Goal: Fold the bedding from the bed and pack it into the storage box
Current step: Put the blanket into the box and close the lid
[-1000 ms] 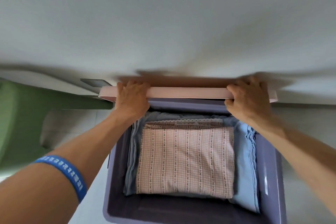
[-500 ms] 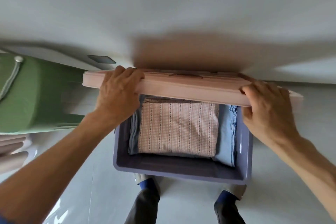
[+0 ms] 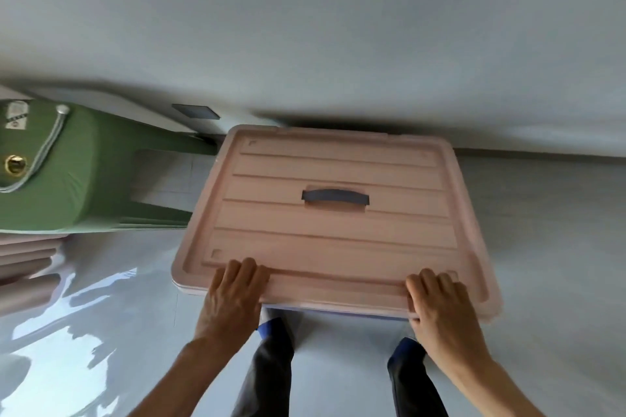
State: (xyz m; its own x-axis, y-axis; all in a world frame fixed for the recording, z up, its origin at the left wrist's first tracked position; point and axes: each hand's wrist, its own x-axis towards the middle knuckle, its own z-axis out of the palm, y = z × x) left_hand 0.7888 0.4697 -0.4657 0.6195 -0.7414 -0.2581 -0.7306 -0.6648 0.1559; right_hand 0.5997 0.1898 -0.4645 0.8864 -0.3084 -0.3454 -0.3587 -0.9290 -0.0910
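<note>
The flat pink plastic lid (image 3: 335,223) with a dark handle (image 3: 335,196) is covering the purple storage box (image 3: 338,310). The left hand (image 3: 233,298) and right hand (image 3: 440,308) are gripping the lid's near edge.

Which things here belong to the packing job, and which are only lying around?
Belong to the job:
pink lid, held at its near edge by left hand and right hand
purple storage box, nearly hidden beneath

Lying about:
green chair
dark wall plate
</note>
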